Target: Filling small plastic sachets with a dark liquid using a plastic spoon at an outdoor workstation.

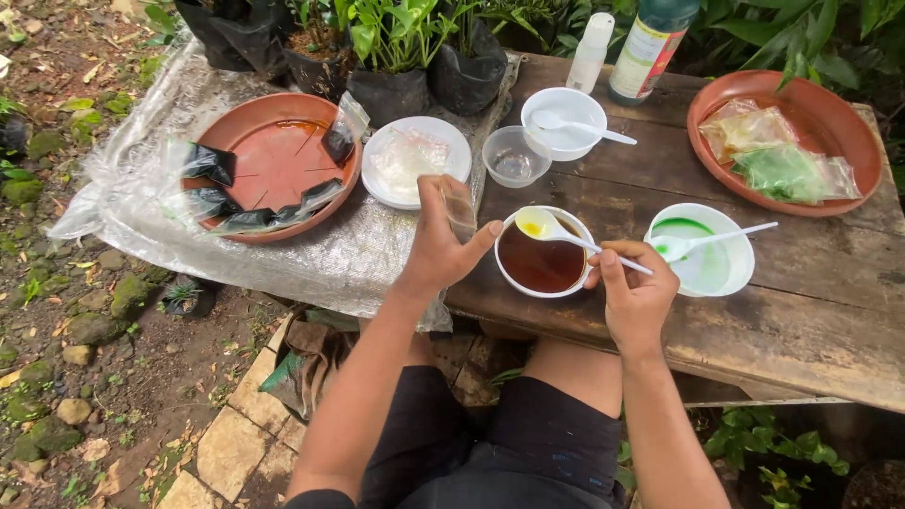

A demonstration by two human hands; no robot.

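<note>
Wooden tabletop (811,320): brown-liquid bowl (542,253) sits close to the near edge, green-liquid bowl (705,247) just beside it on the right. Left hand (438,247) grip closed on a small clear bag (460,209), probably empty, held beside the bowl's left rim. Right hand (633,294) pinches a white spoon (556,231), yellowish liquid in it, over the bowl.

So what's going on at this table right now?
A person sits at a worn wooden table outdoors. Their right hand holds a white spoon with yellowish liquid over a white bowl of brown liquid. Their left hand holds up a small clear plastic bag beside it. A bowl of green liquid stands to the right.
</note>
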